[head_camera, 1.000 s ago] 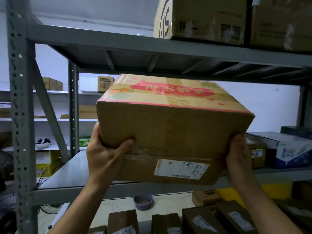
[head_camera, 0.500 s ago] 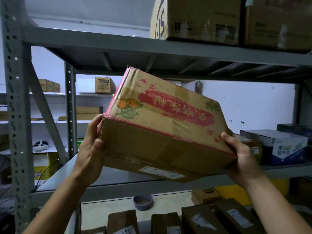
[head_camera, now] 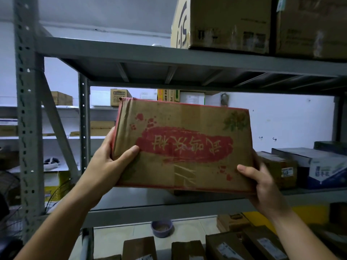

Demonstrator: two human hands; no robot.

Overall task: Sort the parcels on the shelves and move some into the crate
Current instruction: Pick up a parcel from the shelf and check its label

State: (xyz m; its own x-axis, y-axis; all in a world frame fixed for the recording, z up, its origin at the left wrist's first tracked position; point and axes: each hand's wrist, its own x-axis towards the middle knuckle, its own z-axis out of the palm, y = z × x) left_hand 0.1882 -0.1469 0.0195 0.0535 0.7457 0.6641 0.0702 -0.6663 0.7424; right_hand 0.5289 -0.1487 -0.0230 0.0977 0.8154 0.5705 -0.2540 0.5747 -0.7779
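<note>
So the biggest thing here is the grey metal rack (head_camera: 28,128) right in front of me, with three levels I can see. On the top shelf sit two large brown cartons (head_camera: 231,25), side by side and touching, over to the right. Next is the one parcel (head_camera: 184,147) I've got up in the air, in front of the opening over the middle shelf and not resting on anything. It's a flat cardboard box with red edges, and the printed face points at me with the big red patch and its characters upside down. I've got both hands on it. My left hand (head_camera: 105,166) clamps the left end, thumb across the front and fingers round the back. My right hand (head_camera: 262,186) grips the lower right corner, thumb on the front and the rest tucked behind. On the middle shelf to the right there's one blue and white box (head_camera: 323,166), and just beside it on the left one small brown parcel (head_camera: 277,166) with a label. Down at the near bottom edge I count four brown labelled packages (head_camera: 225,246) in a row. Smallest of all is a single purple bowl (head_camera: 161,228) on the floor under the rack. The far shelves on the left hold a few little boxes, too small to count.
</note>
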